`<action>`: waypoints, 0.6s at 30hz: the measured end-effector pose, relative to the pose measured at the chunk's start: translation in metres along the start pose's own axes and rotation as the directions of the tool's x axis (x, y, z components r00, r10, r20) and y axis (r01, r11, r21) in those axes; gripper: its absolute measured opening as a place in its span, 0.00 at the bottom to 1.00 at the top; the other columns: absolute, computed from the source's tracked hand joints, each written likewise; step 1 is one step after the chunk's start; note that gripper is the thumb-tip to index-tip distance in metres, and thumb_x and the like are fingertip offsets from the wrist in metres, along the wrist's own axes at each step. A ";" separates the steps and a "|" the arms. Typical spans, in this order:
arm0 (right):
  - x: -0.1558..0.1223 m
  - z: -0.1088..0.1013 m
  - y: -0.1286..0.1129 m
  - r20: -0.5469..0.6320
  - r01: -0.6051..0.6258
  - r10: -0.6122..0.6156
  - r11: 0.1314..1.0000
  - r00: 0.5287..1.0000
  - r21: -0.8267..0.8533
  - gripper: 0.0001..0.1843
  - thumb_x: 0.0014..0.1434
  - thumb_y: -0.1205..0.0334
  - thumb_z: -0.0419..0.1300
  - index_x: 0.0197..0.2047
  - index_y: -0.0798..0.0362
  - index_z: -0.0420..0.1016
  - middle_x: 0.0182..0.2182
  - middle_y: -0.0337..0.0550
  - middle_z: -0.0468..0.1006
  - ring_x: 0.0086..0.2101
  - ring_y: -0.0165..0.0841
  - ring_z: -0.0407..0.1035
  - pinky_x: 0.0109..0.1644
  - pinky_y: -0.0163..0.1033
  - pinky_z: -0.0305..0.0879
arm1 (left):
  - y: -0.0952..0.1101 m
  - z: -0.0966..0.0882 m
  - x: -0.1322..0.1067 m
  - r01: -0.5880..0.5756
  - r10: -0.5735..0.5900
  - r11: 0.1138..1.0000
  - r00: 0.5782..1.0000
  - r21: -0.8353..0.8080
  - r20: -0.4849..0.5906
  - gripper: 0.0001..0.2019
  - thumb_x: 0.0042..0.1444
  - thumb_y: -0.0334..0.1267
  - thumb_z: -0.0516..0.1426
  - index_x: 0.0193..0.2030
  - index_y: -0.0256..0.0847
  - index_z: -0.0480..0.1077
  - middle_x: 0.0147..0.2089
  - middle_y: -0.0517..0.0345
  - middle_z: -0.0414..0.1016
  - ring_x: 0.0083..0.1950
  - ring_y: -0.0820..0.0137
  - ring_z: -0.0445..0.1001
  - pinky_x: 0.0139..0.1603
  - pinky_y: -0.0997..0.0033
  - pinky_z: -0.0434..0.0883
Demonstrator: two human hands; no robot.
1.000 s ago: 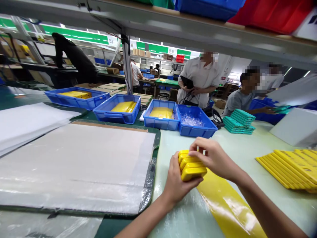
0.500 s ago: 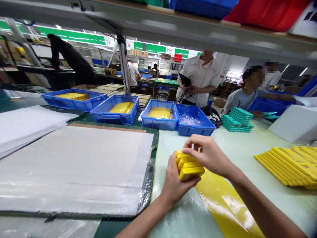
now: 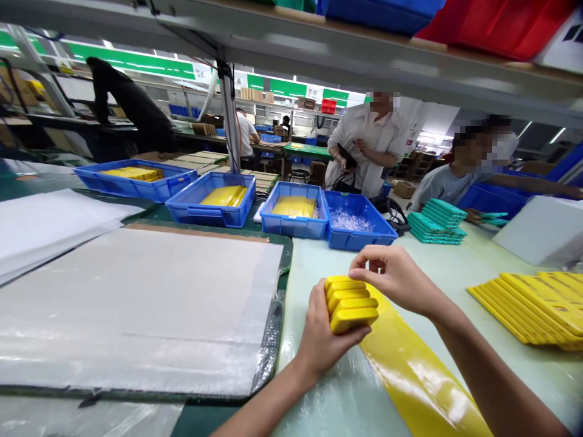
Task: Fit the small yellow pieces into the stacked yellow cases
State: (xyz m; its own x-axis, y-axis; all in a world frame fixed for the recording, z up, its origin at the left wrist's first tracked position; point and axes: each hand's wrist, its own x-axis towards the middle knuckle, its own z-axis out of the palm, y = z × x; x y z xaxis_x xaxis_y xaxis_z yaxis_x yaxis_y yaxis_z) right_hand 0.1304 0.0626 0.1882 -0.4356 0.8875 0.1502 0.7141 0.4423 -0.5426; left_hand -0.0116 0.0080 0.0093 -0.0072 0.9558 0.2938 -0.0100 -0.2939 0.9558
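Busy factory bench here. The left hand point(image 3: 332, 334) has its fingers wrapped around a stack of flat yellow plastic pieces point(image 3: 350, 306), looks like five, though the edges blur together so don't quote me. That stack is held up over the pale bench top point(image 3: 455, 261), right beside a long glossy yellow strip point(image 3: 421, 370). The right hand point(image 3: 392, 276) is curled just above the stack with its fingers point(image 3: 359, 261) bent in narrow, nothing visibly pinched, and I can't tell if they're actually touching it. Off to the right is one pile of yellow pieces point(image 3: 531, 309) in overlapping rows, too many to count, plus one stack of teal pieces point(image 3: 437, 221). Straight ahead sit four blue tubs: three with yellow pieces, like the first one point(image 3: 132, 193), second point(image 3: 209, 212) and third point(image 3: 291, 226), and a fourth point(image 3: 359, 240) full of clear plastic bits. On the left, a big white sheet point(image 3: 136, 309) lies on a green mat point(image 3: 286, 255). Two co-workers are close by: one in a white coat point(image 3: 371, 142) holding a black tablet point(image 3: 347, 156), and one in a grey tee point(image 3: 444, 188) with a hand point(image 3: 473, 215) at some teal pieces.
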 end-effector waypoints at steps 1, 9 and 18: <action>0.001 0.007 -0.004 0.001 0.005 -0.005 0.999 1.000 0.043 0.07 0.64 0.63 0.67 0.33 0.52 0.84 0.31 0.39 0.83 0.30 0.31 0.68 0.36 0.38 0.61 | 0.000 0.000 0.000 -0.003 0.003 1.000 1.000 -0.002 0.001 0.46 0.50 0.50 0.75 0.70 0.43 0.59 0.66 0.42 0.71 0.69 0.44 0.73 0.71 0.41 0.71; -0.002 0.014 0.006 0.055 -0.084 0.089 0.992 0.995 -0.093 0.05 0.61 0.68 0.67 0.32 0.54 0.80 0.32 0.40 0.83 0.32 0.33 0.71 0.39 0.39 0.63 | -0.002 0.001 0.001 0.002 -0.002 0.999 1.000 0.041 0.014 0.50 0.50 0.54 0.75 0.72 0.40 0.56 0.67 0.39 0.69 0.70 0.43 0.71 0.72 0.38 0.69; -0.010 -0.017 0.014 -0.091 -0.021 0.013 0.996 0.996 -0.089 0.11 0.66 0.56 0.63 0.33 0.51 0.79 0.34 0.43 0.81 0.35 0.36 0.72 0.39 0.40 0.65 | -0.003 0.002 0.001 -0.015 0.015 0.999 1.000 0.041 0.014 0.52 0.50 0.57 0.75 0.73 0.41 0.54 0.68 0.38 0.69 0.71 0.43 0.71 0.73 0.37 0.68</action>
State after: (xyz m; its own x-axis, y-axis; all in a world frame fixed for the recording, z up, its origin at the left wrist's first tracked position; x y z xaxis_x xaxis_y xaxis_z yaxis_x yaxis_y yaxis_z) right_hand 0.1538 0.0624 0.1934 -0.3746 0.9011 0.2183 0.7690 0.4335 -0.4698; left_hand -0.0099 0.0098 0.0063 0.0063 0.9514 0.3079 0.0308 -0.3079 0.9509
